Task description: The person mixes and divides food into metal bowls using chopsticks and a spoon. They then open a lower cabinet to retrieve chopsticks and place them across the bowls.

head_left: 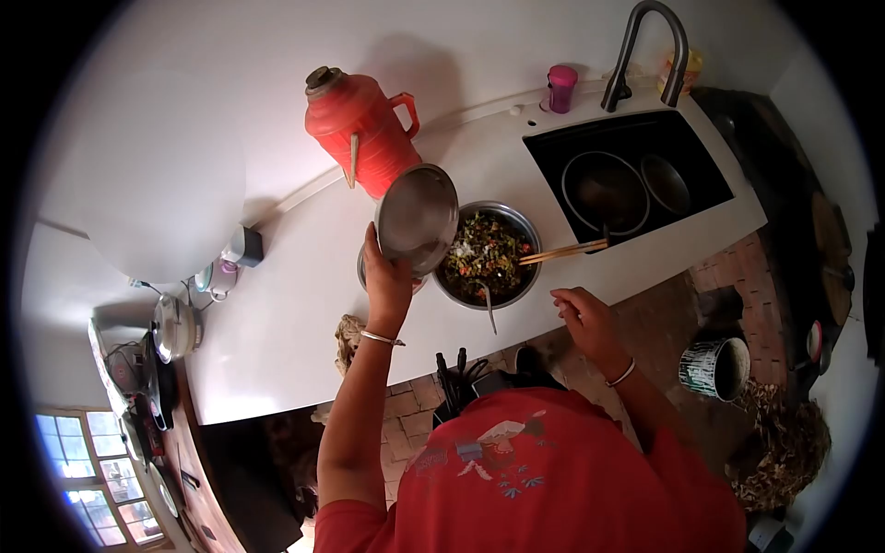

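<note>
My left hand (389, 290) grips a round metal bowl (418, 217), raised and tilted over the counter. Partly hidden behind this hand, another round vessel rests on the counter. Just to the right stands a steel mixing bowl (528, 229) full of chopped greens with red bits and a small white patch (468, 249). A spoon (489, 309) and a pair of chopsticks (562, 251) lean out over its rim. My right hand (590, 323) hovers by the counter's front edge, below the chopsticks, its fingers loosely curled with nothing visible in them.
A red thermos (359, 129) stands behind the metal bowl. At right, the black sink (590, 138) holds a pan (604, 194), under a curved faucet (645, 14). A pink cup (561, 88) sits behind it. A crumpled cloth (348, 341) lies near the front edge; a bucket (714, 369) is on the floor.
</note>
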Motion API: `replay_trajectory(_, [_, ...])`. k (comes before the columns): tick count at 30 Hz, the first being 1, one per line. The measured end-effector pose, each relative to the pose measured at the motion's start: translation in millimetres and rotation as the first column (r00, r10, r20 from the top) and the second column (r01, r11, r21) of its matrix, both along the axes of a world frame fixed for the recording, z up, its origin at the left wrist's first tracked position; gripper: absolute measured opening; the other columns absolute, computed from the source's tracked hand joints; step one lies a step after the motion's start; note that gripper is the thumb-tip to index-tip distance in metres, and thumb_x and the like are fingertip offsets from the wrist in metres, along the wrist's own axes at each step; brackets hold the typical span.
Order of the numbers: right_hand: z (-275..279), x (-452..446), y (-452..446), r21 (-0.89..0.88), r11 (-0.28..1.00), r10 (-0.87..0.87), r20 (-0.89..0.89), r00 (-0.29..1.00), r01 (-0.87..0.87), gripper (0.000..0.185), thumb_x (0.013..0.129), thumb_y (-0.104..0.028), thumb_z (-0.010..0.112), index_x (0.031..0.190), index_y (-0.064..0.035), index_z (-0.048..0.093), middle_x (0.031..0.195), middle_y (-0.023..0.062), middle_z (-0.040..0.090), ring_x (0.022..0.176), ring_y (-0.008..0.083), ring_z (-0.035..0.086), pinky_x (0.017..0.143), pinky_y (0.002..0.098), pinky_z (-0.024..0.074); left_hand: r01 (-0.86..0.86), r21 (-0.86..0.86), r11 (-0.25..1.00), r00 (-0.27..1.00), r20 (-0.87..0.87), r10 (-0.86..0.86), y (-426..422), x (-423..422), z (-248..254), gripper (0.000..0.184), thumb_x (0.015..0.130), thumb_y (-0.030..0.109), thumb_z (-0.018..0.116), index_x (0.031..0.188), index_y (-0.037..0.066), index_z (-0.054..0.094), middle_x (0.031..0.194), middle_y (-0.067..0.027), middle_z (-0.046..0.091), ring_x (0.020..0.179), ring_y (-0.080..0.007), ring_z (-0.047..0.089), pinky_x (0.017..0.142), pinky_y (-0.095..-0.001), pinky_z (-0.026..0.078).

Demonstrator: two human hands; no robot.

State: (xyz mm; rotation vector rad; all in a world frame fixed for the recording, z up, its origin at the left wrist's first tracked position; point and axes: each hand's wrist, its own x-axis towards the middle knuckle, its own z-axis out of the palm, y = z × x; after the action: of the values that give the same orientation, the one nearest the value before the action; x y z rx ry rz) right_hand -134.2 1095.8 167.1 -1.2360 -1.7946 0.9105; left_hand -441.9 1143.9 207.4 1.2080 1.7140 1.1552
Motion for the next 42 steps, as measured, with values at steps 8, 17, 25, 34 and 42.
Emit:
replay_trajectory(8, [0, 6, 6, -0.032, 0.999, 0.015, 0.021, 1.0, -0.014, 0.016, 0.088, -0.005, 0.052, 0.102, -0.0013, 0.059, 0.086, 0.0114, 0.06, 0.077, 0.0235, 0.061, 0.069, 0.0309, 0.0478, -0.06, -0.058, 0.997, 0.944, 0.32, 0.075, 9, 9, 5, 0.049, 0.08, -0.004, 0.041, 0.128, 0.001, 0.033, 0.11, -0.0187, 0.052, 0.08, -0.0259, 0.063, 0.052, -0.0276, 0.057])
replay_trajectory(17, [-27, 17, 14, -0.131, 0.991, -0.012, -0.06, 0.998, 0.004, 0.018, 0.089, -0.005, 0.052, 0.104, -0.0002, 0.06, 0.087, 0.0105, 0.062, 0.074, 0.0179, 0.061, 0.067, 0.0286, 0.0493, -0.081, -0.267, 0.96, 0.506, 0.819, 0.27, -30, -23, -41, 0.015, 0.082, 0.0, 0.045, 0.091, -0.009, 0.052, 0.082, -0.0164, 0.06, 0.068, -0.0248, 0.059, 0.06, -0.033, 0.053])
replay_trajectory(25, [-62, 20, 43, -0.563, 0.821, -0.355, -0.366, 0.86, 0.099, 0.046, 0.089, -0.017, 0.059, 0.13, -0.0057, 0.042, 0.092, 0.0046, 0.06, 0.077, 0.0111, 0.057, 0.066, 0.0265, 0.0485, -0.299, -0.198, 0.934, 0.451, 0.833, 0.321, -49, -72, -50, 0.022, 0.087, 0.004, 0.048, 0.104, -0.01, 0.051, 0.097, -0.0179, 0.059, 0.088, -0.0276, 0.06, 0.078, -0.036, 0.055])
replay_trajectory(34, [-63, -17, 73, -0.435, 0.885, -0.396, -0.514, 0.761, 0.166, 0.029, 0.089, -0.018, 0.061, 0.114, -0.0056, 0.055, 0.096, -0.0007, 0.059, 0.081, 0.0069, 0.052, 0.072, 0.0234, 0.0431, -0.696, -0.303, 0.651, 0.222, 0.772, 0.596, -108, -224, -104, 0.032, 0.093, 0.008, 0.047, 0.12, -0.006, 0.037, 0.115, -0.0198, 0.047, 0.1, -0.0328, 0.053, 0.087, -0.0432, 0.053])
replay_trajectory(42, [-20, -78, 68, 0.053, 0.99, -0.131, -0.024, 0.991, 0.132, 0.014, 0.087, -0.013, 0.062, 0.092, -0.0005, 0.063, 0.082, 0.0058, 0.06, 0.068, 0.0117, 0.058, 0.061, 0.0247, 0.0466, -0.727, -0.404, 0.555, 0.156, 0.69, 0.707, -117, -268, -154, 0.028, 0.092, 0.011, 0.05, 0.111, -0.007, 0.043, 0.1, -0.0179, 0.053, 0.086, -0.0282, 0.058, 0.075, -0.0367, 0.059])
